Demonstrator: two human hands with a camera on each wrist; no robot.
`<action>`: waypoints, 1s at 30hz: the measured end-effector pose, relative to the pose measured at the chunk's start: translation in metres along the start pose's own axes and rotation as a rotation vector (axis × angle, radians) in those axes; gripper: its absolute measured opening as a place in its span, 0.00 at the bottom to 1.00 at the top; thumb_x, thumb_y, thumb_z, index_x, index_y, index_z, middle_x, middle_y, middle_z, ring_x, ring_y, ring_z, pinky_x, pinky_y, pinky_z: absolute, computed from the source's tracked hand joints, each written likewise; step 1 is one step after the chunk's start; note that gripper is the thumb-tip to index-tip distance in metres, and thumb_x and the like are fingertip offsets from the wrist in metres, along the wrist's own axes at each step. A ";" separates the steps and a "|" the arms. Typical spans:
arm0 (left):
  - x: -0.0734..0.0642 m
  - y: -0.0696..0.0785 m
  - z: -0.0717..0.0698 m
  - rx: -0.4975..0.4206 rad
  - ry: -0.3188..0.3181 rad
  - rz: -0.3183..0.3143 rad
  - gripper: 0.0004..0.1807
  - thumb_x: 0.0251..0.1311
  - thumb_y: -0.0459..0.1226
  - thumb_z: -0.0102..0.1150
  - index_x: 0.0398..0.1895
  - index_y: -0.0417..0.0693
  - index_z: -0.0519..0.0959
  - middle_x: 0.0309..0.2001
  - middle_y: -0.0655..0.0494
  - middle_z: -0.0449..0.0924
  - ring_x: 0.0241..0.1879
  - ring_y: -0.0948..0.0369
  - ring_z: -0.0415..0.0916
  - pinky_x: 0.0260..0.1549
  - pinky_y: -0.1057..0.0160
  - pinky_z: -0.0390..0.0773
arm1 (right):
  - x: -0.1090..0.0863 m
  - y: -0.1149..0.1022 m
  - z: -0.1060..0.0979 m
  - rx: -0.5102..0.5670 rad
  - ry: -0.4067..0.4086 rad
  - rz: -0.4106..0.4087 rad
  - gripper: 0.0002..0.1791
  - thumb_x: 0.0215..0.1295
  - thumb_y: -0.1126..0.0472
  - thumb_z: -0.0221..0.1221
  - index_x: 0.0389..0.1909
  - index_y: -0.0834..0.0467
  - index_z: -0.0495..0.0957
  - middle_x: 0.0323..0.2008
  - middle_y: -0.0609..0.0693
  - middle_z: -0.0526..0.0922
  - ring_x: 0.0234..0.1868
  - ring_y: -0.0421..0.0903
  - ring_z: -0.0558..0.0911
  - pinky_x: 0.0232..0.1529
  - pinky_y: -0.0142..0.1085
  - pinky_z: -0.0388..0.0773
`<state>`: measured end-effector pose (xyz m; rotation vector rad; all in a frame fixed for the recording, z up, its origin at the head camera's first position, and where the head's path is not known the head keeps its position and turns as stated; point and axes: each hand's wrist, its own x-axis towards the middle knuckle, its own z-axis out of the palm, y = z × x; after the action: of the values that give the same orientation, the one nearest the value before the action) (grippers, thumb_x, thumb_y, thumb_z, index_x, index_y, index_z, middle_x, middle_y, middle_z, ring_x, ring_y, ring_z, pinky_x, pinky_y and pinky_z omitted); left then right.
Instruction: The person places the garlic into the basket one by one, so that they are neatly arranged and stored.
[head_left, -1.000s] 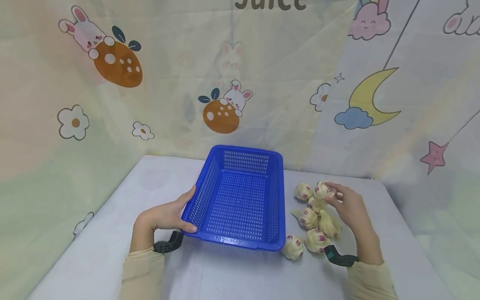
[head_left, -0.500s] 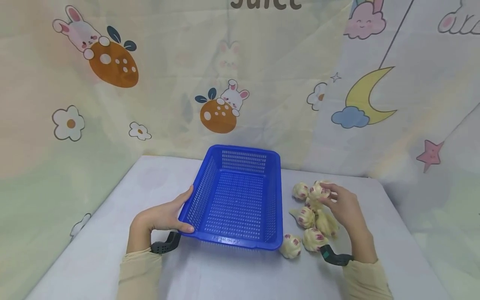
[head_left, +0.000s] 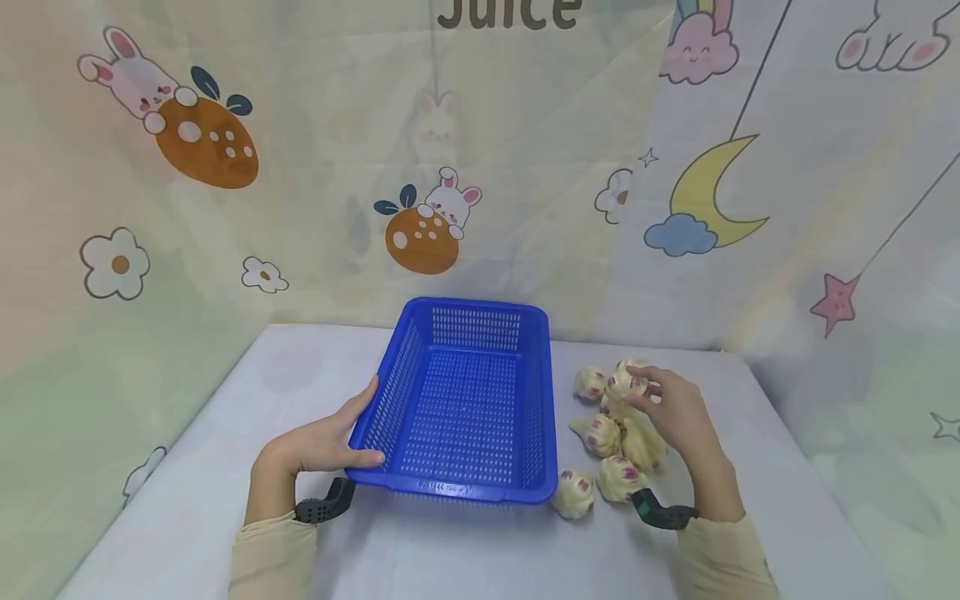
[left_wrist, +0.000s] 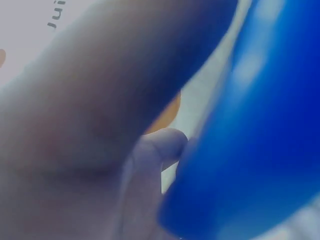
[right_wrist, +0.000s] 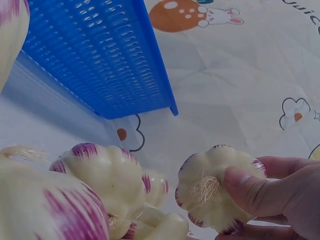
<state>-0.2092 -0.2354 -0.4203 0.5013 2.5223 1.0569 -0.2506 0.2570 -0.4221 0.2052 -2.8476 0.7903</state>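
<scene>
In the head view, a blue perforated plastic basket [head_left: 465, 417] stands tilted at the middle of the table. My left hand [head_left: 318, 442] grips its near left corner, thumb over the rim and fingers along the outer side. To the right, my right hand [head_left: 678, 412] pinches a garlic bulb [head_left: 625, 382] with purple streaks, over the back of a loose group of bulbs. The right wrist view shows the thumb [right_wrist: 250, 192] pressed beside the root tuft of that bulb. Just under it lies another garlic bulb [head_left: 617, 408], partly covered.
Several more garlic bulbs [head_left: 600, 435] lie right of the basket, one garlic bulb [head_left: 573, 493] close against its near right corner. A white cloth covers the table [head_left: 442, 550]. Behind the table hangs a printed curtain [head_left: 525, 233].
The head view has shifted, so the whole scene sits a little further left. My right hand and its garlic bulb have moved slightly left over the group. The left hand keeps its grip.
</scene>
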 end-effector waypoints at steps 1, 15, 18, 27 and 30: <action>0.000 -0.001 0.001 0.004 -0.001 -0.007 0.64 0.52 0.51 0.67 0.75 0.50 0.26 0.76 0.41 0.28 0.74 0.39 0.34 0.66 0.34 0.48 | 0.000 0.000 0.001 0.002 -0.002 0.001 0.27 0.59 0.61 0.63 0.60 0.60 0.72 0.59 0.67 0.73 0.52 0.67 0.78 0.45 0.55 0.78; -0.003 0.004 0.005 -0.031 -0.052 0.012 0.69 0.50 0.54 0.67 0.73 0.49 0.19 0.75 0.40 0.25 0.74 0.41 0.33 0.67 0.36 0.48 | 0.000 -0.005 0.005 -0.011 0.015 -0.041 0.26 0.56 0.61 0.66 0.57 0.61 0.75 0.57 0.66 0.75 0.48 0.64 0.81 0.44 0.55 0.78; 0.000 0.004 0.005 -0.030 -0.063 0.009 0.71 0.48 0.55 0.68 0.72 0.49 0.18 0.75 0.39 0.24 0.74 0.40 0.32 0.67 0.36 0.47 | 0.000 -0.006 0.004 -0.011 0.013 -0.028 0.26 0.57 0.60 0.66 0.57 0.61 0.74 0.58 0.66 0.74 0.49 0.64 0.81 0.44 0.55 0.78; 0.003 0.003 0.008 -0.050 -0.084 0.023 0.74 0.44 0.59 0.68 0.71 0.48 0.17 0.75 0.41 0.22 0.74 0.41 0.31 0.68 0.36 0.47 | -0.002 -0.016 0.011 0.018 0.058 -0.061 0.25 0.57 0.61 0.65 0.56 0.62 0.75 0.57 0.65 0.76 0.48 0.63 0.82 0.43 0.52 0.80; 0.002 0.003 0.007 -0.052 -0.079 0.018 0.75 0.43 0.59 0.69 0.71 0.48 0.17 0.75 0.41 0.22 0.74 0.41 0.32 0.67 0.36 0.48 | -0.001 -0.023 0.017 0.033 0.080 -0.089 0.23 0.57 0.61 0.66 0.54 0.62 0.76 0.55 0.63 0.79 0.48 0.61 0.82 0.42 0.51 0.81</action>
<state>-0.2068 -0.2281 -0.4228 0.5409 2.4194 1.0851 -0.2479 0.2286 -0.4251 0.2961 -2.7320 0.8086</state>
